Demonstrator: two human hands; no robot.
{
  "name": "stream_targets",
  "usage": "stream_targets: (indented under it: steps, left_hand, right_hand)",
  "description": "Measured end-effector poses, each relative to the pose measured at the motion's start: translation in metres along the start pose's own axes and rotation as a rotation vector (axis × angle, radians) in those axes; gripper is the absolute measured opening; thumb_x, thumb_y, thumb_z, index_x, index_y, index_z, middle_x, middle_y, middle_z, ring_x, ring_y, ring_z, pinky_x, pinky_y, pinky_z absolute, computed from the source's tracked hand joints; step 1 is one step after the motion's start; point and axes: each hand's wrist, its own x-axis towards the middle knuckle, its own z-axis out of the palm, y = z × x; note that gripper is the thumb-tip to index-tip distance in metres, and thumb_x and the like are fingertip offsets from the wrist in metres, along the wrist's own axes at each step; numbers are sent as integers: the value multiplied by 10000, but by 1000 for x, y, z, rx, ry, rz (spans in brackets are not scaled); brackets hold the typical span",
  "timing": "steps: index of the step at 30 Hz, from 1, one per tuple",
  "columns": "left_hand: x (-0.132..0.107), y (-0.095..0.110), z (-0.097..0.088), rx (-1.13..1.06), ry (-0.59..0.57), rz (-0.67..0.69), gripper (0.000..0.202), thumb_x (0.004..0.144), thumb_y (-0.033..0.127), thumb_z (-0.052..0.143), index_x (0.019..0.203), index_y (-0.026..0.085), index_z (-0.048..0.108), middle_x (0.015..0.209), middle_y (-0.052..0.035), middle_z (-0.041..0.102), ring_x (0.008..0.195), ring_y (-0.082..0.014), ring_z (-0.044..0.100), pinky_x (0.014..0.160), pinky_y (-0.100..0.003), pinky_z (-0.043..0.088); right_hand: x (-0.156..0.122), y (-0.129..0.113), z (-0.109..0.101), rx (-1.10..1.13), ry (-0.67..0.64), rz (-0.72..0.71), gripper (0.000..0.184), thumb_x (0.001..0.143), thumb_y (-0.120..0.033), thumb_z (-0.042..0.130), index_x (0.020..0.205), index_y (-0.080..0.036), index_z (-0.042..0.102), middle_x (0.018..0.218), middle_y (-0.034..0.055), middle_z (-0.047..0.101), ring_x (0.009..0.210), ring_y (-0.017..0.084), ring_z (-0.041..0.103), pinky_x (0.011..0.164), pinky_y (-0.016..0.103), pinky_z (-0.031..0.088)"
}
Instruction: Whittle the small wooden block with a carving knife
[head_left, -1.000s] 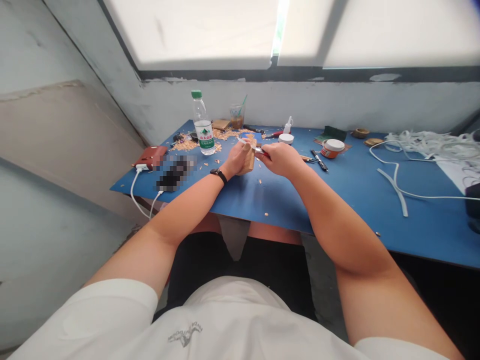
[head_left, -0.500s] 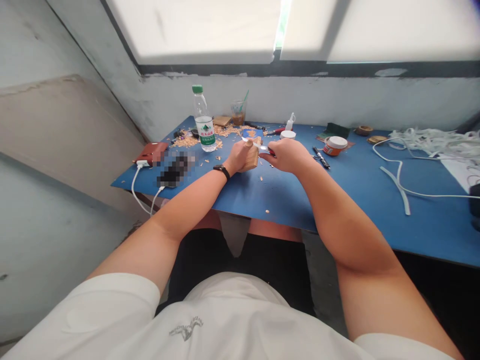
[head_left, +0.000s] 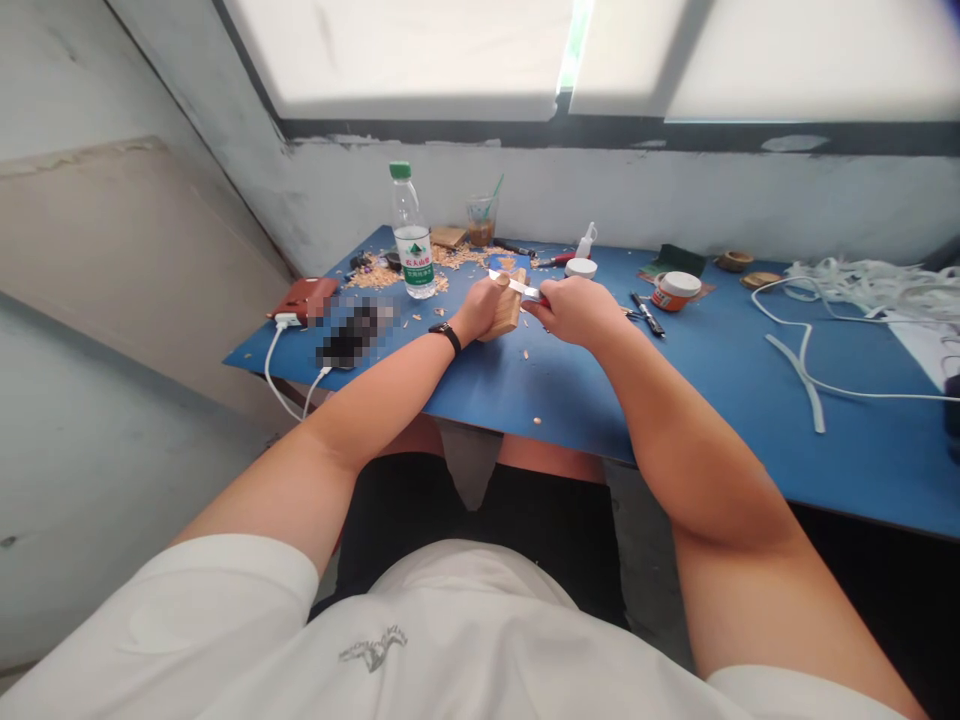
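Note:
My left hand (head_left: pixel 480 308) is closed around a small light wooden block (head_left: pixel 510 308) standing on the blue table (head_left: pixel 697 370). A black watch sits on that wrist. My right hand (head_left: pixel 574 310) is closed on the red handle of a knife (head_left: pixel 516 286), whose thin pale blade lies across the top of the block, pointing left. My left thumb rests by the blade. Wood shavings (head_left: pixel 457 258) lie scattered behind and around the block.
A water bottle (head_left: pixel 410 235), a plastic cup with a straw (head_left: pixel 481 220), a small glue bottle (head_left: pixel 585 240), a white-lidded jar (head_left: pixel 677 290), further tools (head_left: pixel 646 314) and white cords (head_left: pixel 810 375) lie on the table. A phone on a charging cable (head_left: pixel 349 338) sits at the left.
The block, both hands and the knife sit slightly further right and higher in the picture as the view shifts; the blade stays across the block's top.

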Motion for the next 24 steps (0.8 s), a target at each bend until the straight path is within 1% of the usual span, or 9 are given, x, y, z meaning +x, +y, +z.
stream_targets:
  steps: [3, 5, 7, 9, 14, 16, 18, 21, 24]
  left_hand:
    - [-2, 5, -2, 21, -78, 19, 790, 1105, 1030, 688, 849, 288, 601, 717, -15, 650, 859, -235, 720, 793, -388, 582]
    - [-4, 9, -4, 37, -103, 46, 828, 1058, 1078, 711, 844, 287, 591, 709, -13, 636, 881, -239, 720, 805, -386, 585]
    - [-4, 11, -4, 51, -95, 63, 850, 1040, 1104, 705, 850, 282, 599, 716, -19, 644, 899, -245, 728, 818, -389, 593]
    - [-3, 12, -2, 61, -80, 60, 850, 1057, 1099, 681, 861, 275, 613, 734, -31, 664, 911, -254, 742, 827, -401, 599]
    - [3, 10, 0, 67, -51, 37, 841, 1102, 1081, 636, 860, 276, 599, 755, -55, 666, 943, -279, 755, 842, -439, 607]
    - [5, 10, -1, 68, -64, 44, 857, 1088, 1100, 637, 845, 281, 579, 760, -54, 657, 951, -277, 753, 838, -441, 606]
    - [6, 11, -2, 64, -94, 46, 875, 1072, 1121, 635, 835, 281, 569, 767, -50, 655, 960, -274, 750, 831, -439, 600]
    - [5, 10, -2, 40, -110, 34, 871, 1075, 1119, 630, 850, 279, 587, 775, -54, 669, 987, -285, 767, 840, -441, 604]
    - [5, 6, -2, 9, -82, 6, 846, 1082, 1095, 658, 882, 273, 631, 790, -66, 704, 1006, -306, 802, 881, -456, 631]
  right_hand:
    - [2, 5, 4, 20, 32, 49, 668, 1312, -685, 530, 1434, -178, 948, 1241, 244, 933, 1084, 402, 828, 846, 426, 505]
    - [4, 10, 8, 40, 66, 73, 714, 1295, -758, 543, 1405, -190, 961, 1211, 242, 919, 1072, 399, 821, 849, 428, 517]
    - [7, 14, 11, 47, 89, 87, 750, 1278, -811, 552, 1377, -198, 972, 1190, 236, 910, 1071, 399, 819, 857, 430, 528]
    - [8, 15, 12, 42, 88, 98, 774, 1268, -839, 557, 1363, -197, 979, 1188, 233, 910, 1085, 402, 823, 864, 429, 534]
    - [6, 11, 5, 54, 81, 129, 829, 1252, -894, 542, 1369, -196, 973, 1252, 254, 915, 1147, 432, 827, 889, 452, 556]
    - [5, 9, 2, 61, 98, 141, 809, 1259, -884, 530, 1390, -211, 959, 1312, 258, 912, 1166, 434, 820, 908, 461, 564]
    - [4, 9, 1, 71, 111, 136, 762, 1280, -837, 528, 1436, -212, 936, 1333, 257, 908, 1163, 427, 817, 917, 455, 557]
    - [3, 8, 2, 90, 113, 87, 672, 1317, -720, 516, 1475, -198, 908, 1271, 241, 912, 1129, 408, 817, 901, 427, 519]
    - [3, 5, 2, 97, 105, 24, 577, 1323, -609, 526, 1433, -196, 914, 1216, 229, 916, 1108, 401, 816, 875, 418, 487]
